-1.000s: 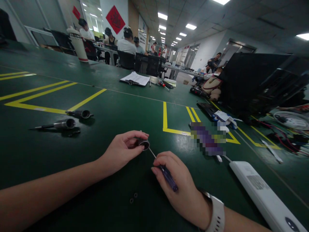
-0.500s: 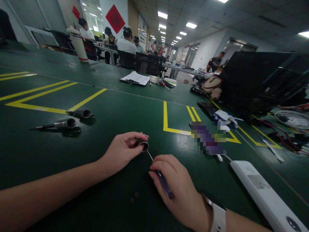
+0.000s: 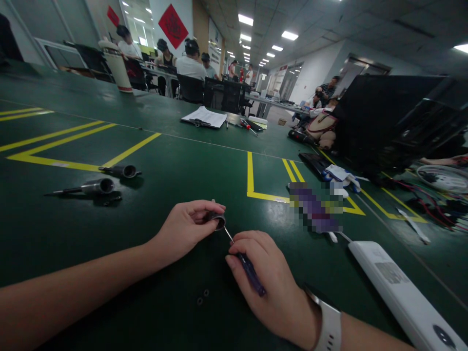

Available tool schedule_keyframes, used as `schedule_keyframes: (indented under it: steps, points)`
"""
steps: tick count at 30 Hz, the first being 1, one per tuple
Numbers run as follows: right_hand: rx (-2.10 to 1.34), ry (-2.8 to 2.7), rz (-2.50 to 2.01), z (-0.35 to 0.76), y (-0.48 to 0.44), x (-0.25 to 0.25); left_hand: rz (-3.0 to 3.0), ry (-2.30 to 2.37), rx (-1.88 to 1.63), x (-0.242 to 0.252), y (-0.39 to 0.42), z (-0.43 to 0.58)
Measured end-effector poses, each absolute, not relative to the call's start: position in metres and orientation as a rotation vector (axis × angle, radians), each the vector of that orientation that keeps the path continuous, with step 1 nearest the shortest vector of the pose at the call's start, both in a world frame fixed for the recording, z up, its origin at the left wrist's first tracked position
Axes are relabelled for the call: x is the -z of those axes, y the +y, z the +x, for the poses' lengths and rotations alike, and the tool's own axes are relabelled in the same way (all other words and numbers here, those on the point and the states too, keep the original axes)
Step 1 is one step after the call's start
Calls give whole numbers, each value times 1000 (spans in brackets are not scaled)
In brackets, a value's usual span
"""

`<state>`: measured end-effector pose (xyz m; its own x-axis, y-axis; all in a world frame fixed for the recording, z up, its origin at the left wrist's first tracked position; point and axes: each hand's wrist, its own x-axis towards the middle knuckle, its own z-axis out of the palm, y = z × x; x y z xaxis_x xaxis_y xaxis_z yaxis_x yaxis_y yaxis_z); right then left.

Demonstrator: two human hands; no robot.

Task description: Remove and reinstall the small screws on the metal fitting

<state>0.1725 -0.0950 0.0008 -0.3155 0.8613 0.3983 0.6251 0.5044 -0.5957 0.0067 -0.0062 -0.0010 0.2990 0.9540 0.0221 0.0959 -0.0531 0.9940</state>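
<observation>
One screwdriver point(image 3: 250, 273), three metal cylinders point(image 3: 218, 222), two rings point(image 3: 205, 293)

Open-plan assembly workshop. The long green table point(image 3: 183, 161) is marked into bays with yellow tape lines point(image 3: 249, 175). On it lie metal tubes point(image 3: 97, 186) at its left, papers point(image 3: 204, 117) and a red-handled screwdriver point(image 3: 246, 126) towards its far edge, and cables point(image 3: 438, 204) and a white power strip point(image 3: 395, 287) at its right. Beyond the table, people point(image 3: 190, 63) sit at desks under rows of ceiling lights point(image 3: 245, 19).
</observation>
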Motion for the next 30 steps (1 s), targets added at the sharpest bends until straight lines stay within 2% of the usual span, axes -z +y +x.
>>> schedule_keyframes:
  steps: [23,27,30]
  points:
    - [-388,-2122,-1211,169,-97,-2,1451,1033,-967,3,-6,7]
    - [-561,-1970,-1190,172,-95,-1,1455,1018,-946,4,-4,6]
    - [-900,-1663,-1114,178,-89,1,1411,1021,-945,1,-3,5]
